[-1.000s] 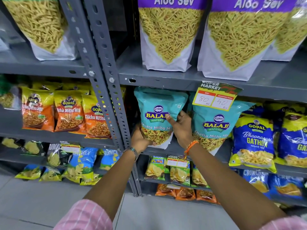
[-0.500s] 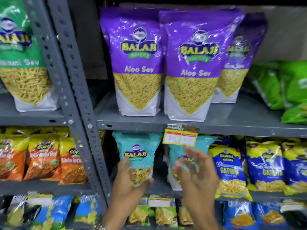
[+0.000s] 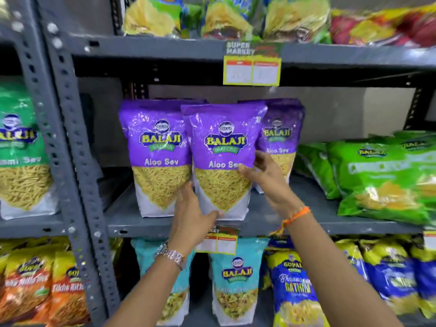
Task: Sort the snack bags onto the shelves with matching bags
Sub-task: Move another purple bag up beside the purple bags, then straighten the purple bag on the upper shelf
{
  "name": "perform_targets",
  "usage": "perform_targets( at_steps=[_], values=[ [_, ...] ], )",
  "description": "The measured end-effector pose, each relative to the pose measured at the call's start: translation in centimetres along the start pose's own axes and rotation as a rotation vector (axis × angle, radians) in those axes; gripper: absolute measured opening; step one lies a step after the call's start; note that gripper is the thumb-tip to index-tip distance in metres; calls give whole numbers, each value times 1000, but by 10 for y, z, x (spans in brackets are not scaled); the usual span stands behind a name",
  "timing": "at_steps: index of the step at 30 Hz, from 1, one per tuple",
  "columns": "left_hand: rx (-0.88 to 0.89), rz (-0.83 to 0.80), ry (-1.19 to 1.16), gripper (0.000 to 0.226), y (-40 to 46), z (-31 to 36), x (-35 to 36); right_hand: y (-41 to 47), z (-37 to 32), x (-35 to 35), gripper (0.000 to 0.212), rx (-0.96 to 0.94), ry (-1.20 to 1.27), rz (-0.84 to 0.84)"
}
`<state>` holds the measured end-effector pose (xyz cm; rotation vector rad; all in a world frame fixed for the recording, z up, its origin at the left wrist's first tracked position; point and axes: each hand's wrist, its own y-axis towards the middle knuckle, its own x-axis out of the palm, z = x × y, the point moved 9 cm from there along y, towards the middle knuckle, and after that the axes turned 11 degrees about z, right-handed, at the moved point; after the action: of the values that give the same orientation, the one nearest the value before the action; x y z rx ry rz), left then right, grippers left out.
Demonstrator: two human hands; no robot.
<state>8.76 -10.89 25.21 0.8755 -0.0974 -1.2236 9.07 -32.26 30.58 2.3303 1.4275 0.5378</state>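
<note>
Three purple Balaji Aloo Sev bags stand upright on the grey middle shelf. The middle purple bag stands in front, overlapping the left purple bag and the right purple bag. My left hand grips the middle bag's lower left corner, thumb across its white base. My right hand presses on that bag's right edge, fingers spread between it and the right bag. Teal Balaji bags stand on the shelf below.
Green bags lie piled at the right of the same shelf. A green Balaji sev bag stands past the perforated grey upright. Blue Gopal bags and orange bags fill the lower shelf. A price tag hangs above.
Both hands let go of the teal bag on the lower shelf and rose to the middle purple bag. My view lifted by one shelf.
</note>
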Motion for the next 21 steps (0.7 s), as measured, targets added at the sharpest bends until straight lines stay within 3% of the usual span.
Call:
perform_targets(
  at_steps=[3,8,21],
  values=[
    [-8,-14,38,95,2,6,9,6,1,7,37,-3,3,-109],
    [-35,46,51,95,6,10,12,9,0,-3,27,57,74,-100],
    [-27,-40,-28,84,-3,98,98,47,-15,-122,35,22,77,-33]
  ],
)
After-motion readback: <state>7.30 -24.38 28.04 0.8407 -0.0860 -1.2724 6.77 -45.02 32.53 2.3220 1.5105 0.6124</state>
